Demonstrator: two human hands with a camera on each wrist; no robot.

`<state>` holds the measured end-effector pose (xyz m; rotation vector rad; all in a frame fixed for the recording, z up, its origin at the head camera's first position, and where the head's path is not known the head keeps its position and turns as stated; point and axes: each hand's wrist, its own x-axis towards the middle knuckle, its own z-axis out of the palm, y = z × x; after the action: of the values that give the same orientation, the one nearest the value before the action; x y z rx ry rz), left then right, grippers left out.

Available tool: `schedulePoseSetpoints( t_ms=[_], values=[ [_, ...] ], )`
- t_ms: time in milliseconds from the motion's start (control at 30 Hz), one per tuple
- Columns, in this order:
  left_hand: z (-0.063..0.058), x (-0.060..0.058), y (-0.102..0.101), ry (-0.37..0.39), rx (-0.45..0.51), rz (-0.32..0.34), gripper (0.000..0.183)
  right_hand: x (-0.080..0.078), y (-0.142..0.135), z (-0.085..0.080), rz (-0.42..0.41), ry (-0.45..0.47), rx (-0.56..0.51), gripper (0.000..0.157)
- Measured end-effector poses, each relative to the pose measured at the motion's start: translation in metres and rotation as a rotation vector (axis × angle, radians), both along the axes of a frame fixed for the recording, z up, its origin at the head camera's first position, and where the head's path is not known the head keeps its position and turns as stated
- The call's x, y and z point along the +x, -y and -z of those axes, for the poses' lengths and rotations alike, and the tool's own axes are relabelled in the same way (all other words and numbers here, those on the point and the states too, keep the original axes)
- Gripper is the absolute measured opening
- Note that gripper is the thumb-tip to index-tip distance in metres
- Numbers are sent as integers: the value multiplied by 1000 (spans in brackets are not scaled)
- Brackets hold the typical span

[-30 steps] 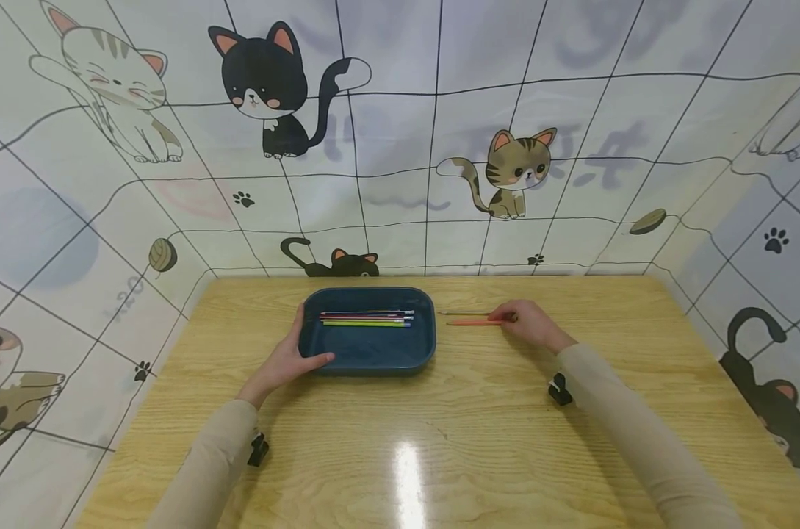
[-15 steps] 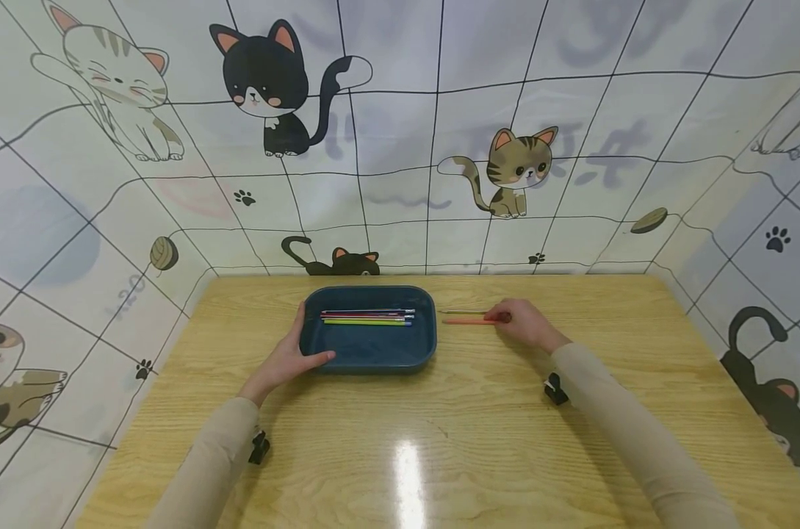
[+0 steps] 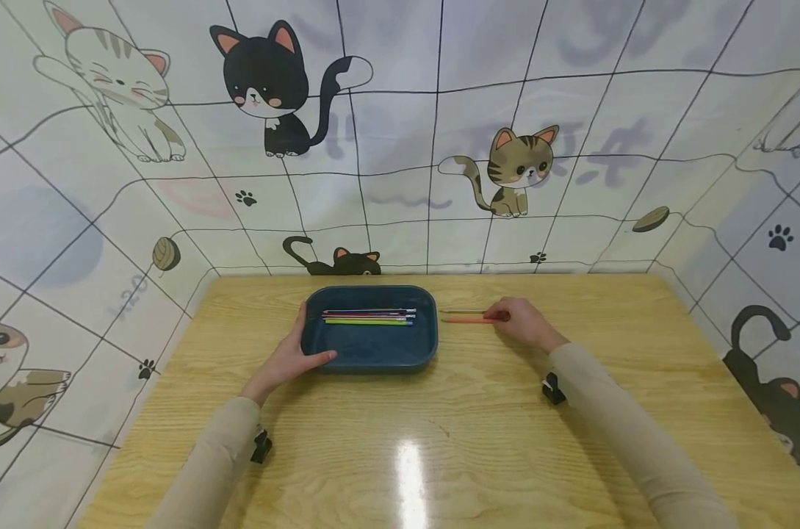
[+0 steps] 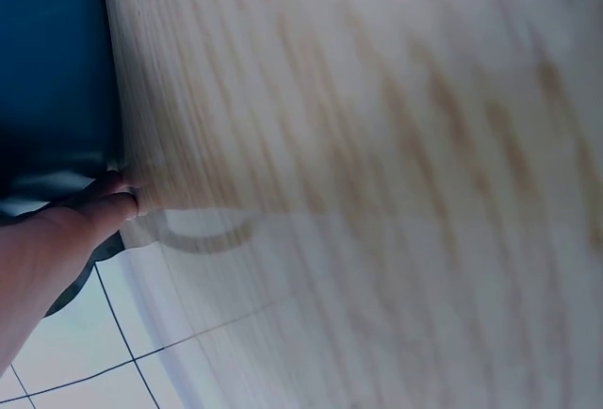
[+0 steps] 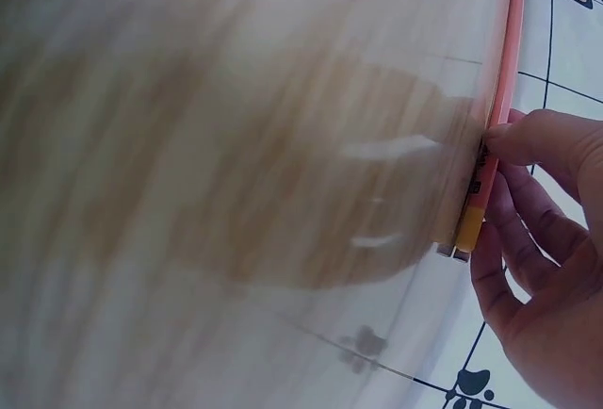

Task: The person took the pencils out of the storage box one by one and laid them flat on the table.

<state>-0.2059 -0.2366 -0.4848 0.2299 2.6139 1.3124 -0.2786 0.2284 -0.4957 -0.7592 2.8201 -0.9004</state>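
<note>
While your left hand (image 3: 289, 362) grips the dark blue tray (image 3: 373, 351) at its left end, your fingers lie along the outer left wall and your thumb crosses the near rim to the inside. The tray sits on the wood-grain table (image 3: 347, 433), toward its far edge. Inside it, in the far half, lies a pencil group (image 3: 366, 317) set side by side, roughly parallel to the long walls; red and yellow-green barrels are visible, with the ferrules to the right. The exact count cannot be told.

Your right hand (image 3: 525, 323) is to the right of the tray, with thumb and fingers pinched on the orange pencil (image 3: 462, 320). Its left end points toward the tray and is just beside the right wall, outside the rim. In the right wrist view, the barrel's rear section is yellow. Parallel to it, on the far side, lies a gold-coloured pencil (image 3: 462, 311); you cannot tell whether your fingers also touch it. Behind the table stands a cat-printed wall covering (image 3: 400, 147).
</note>
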Motion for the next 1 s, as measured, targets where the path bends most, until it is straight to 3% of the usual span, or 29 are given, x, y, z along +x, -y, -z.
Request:
schedulePoseSetpoints(
  t_ms=[467, 700, 1000],
  values=[
    [-2, 1, 0, -15, -50, -25, 120, 4, -3, -11, 83, 47, -101, 16],
    [-4, 3, 5, -12, -65, -26, 120, 7, 14, -21, 41, -10, -173, 14],
    [-4, 4, 11, -19, -62, -12, 119, 14, 52, -32, -13, 18, -284, 17]
  ],
)
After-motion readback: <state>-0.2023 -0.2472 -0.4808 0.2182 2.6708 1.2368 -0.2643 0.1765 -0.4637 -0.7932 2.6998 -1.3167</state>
